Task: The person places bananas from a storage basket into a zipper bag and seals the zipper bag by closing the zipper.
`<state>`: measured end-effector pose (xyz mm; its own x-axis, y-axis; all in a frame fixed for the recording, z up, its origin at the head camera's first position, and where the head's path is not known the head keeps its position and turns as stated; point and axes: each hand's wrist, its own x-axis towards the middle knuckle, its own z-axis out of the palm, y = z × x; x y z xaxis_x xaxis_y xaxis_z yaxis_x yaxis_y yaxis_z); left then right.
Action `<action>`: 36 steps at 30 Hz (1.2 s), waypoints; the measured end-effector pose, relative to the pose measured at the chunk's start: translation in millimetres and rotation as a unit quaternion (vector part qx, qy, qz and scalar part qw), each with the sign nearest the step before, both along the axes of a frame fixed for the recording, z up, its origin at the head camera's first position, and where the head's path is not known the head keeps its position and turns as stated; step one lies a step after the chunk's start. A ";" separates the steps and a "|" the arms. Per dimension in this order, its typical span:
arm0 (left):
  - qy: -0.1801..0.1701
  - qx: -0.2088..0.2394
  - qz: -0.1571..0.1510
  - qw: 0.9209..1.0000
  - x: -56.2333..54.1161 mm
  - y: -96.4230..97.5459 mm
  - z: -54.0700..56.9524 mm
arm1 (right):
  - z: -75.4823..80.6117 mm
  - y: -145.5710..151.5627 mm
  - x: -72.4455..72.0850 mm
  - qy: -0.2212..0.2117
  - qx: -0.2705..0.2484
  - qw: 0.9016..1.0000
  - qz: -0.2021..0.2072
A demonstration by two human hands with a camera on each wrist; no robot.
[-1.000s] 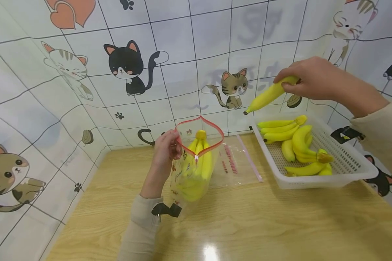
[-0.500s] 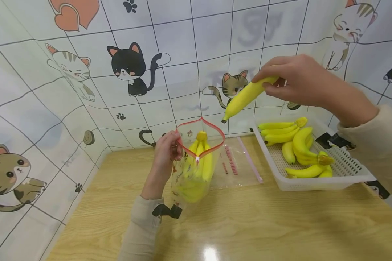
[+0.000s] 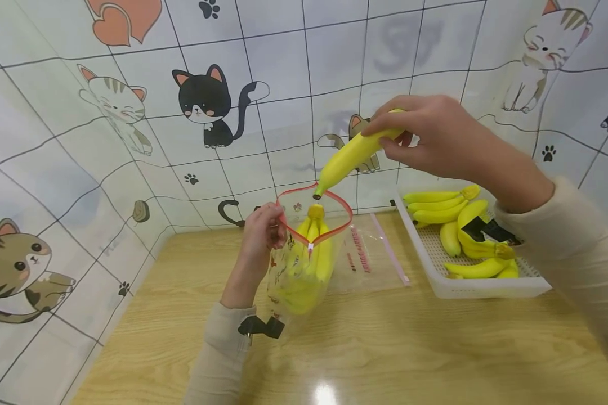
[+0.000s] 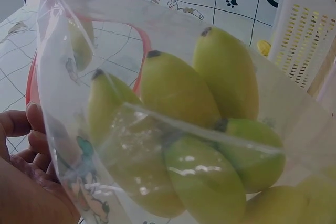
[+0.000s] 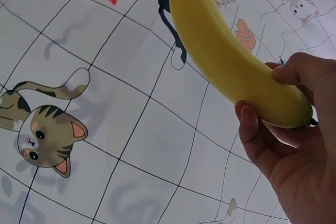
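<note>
My left hand (image 3: 262, 230) pinches the red-rimmed mouth of a clear zip bag (image 3: 289, 281) at its left side, keeping the bag upright with its top spread wide. Inside the bag stands a bunch of bananas (image 3: 311, 247), stem end up; the left wrist view shows their dark tips through the plastic. A single banana (image 3: 352, 157) slants down to the left from my right hand (image 3: 420, 132), which grips its upper end between thumb and fingers. The banana's lower tip is at the bag's mouth, over the bunch in the head view. Whether it touches the bag I cannot tell.
A white perforated basket (image 3: 448, 289) with several bananas (image 3: 438, 205) stands at the right, partly behind my right sleeve. Flat on the wooden table (image 3: 385, 343) lies another clear zip bag (image 3: 370, 259) with a pink slider strip. A cat-patterned wall covering (image 3: 284, 84) rises behind.
My right hand has carried the single banana left and slightly down, from above the basket's left side to the bag's mouth. The left hand and the bag have stayed nearly in place.
</note>
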<state>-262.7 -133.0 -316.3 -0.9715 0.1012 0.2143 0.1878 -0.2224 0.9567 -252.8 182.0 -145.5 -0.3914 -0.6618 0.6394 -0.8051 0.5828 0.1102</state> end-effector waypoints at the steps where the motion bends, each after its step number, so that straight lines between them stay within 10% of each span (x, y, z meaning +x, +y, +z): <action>1: 0.000 -0.001 -0.001 1.000 0.1 0.2 -0.1 | -1.3 -2.2 -0.4 0.000 0.001 1.000 0.006; 20: 0.005 -0.002 0.002 1.000 -1.6 -0.4 0.9 | -29.4 -50.2 -12.8 -0.077 0.069 0.993 0.051; 36: 0.000 0.011 0.005 1.000 -0.6 -2.1 3.6 | -59.3 -64.2 -28.7 -0.197 0.026 0.978 0.059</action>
<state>-263.3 -135.1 -312.7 -0.9724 0.0860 0.2171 0.1910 -0.2421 0.9513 -281.5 117.8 -204.9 -0.5195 -0.7453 0.4179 -0.8526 0.4848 -0.1952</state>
